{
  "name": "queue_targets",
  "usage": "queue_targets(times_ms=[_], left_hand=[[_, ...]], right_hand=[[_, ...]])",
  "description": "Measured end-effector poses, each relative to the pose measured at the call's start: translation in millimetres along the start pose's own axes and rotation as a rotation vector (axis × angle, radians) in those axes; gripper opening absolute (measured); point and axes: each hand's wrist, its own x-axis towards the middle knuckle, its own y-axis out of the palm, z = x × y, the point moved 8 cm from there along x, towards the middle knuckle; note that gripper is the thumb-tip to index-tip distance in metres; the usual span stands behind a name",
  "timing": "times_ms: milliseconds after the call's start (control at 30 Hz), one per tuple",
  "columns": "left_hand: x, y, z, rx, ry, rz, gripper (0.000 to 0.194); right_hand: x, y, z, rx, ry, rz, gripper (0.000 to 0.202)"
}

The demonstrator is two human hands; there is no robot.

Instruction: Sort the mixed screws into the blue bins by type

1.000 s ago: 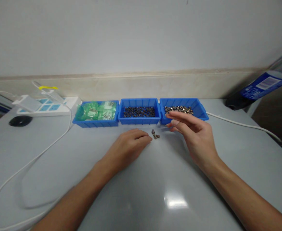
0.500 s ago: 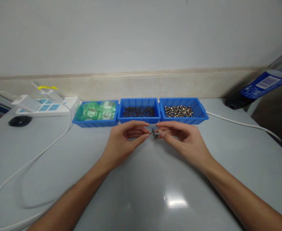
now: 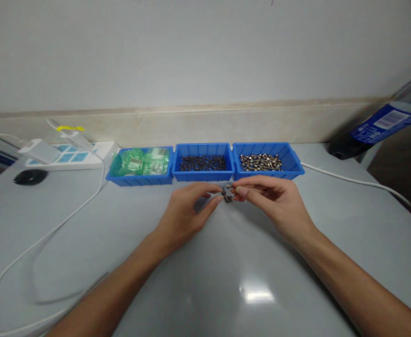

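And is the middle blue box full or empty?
Neither, it's partly filled: dark screws lie spread in the middle blue box, and its blue walls rise above them.

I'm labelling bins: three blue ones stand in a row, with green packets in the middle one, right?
Not quite: the head view shows the green packets in the left bin; the middle bin holds small dark pieces. The rest is right.

The head camera looks forward and down over a table [image 3: 219, 271] toward a wall [image 3: 205, 56].
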Motion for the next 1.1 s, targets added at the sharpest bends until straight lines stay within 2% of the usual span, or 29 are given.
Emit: queue_targets(times_ms=[100,167,233,433,633,800,933,1100], left_hand=[[-7.6,22.8,-15.9,0.288,0.272,0.215,0.030],[-14.4,37.3,-16.2,0.394,0.348,0.343,0.038],[-18.2,43.9,-13.3,0.454,0.376,0.385,0.040],[-17.6,33.4,-9.3,0.497,0.435,0.298,0.031],[-13.4,19.7,-6.3,0.420,0.400,0.215,0.027],[-10.2,10.7,-11.3,0.411,0.398,0.079,0.022],[-6.2,0.2,-14.8,0.285,0.295,-0.009,0.014],[-1.9,-9.8,-5.9,0.066,0.057,-0.090,0.014]], right_hand=[[0.5,-22.5,2.5,0.015,-0.086,-0.221,0.013],[0.6,-30.5,0.7,0.015,-0.101,-0.297,0.016],[1.4,-32.1,-1.1,0.010,-0.095,-0.313,0.017],[1.6,-24.0,-0.3,-0.003,-0.066,-0.260,0.017],[0.8,-21.7,-0.7,-0.030,-0.069,-0.227,0.016],[0.4,-21.9,0.2,-0.041,-0.085,-0.221,0.015],[0.8,-18.8,2.4,-0.044,-0.077,-0.186,0.011],[1.0,-8.6,6.1,-0.063,-0.059,-0.088,0.011]])
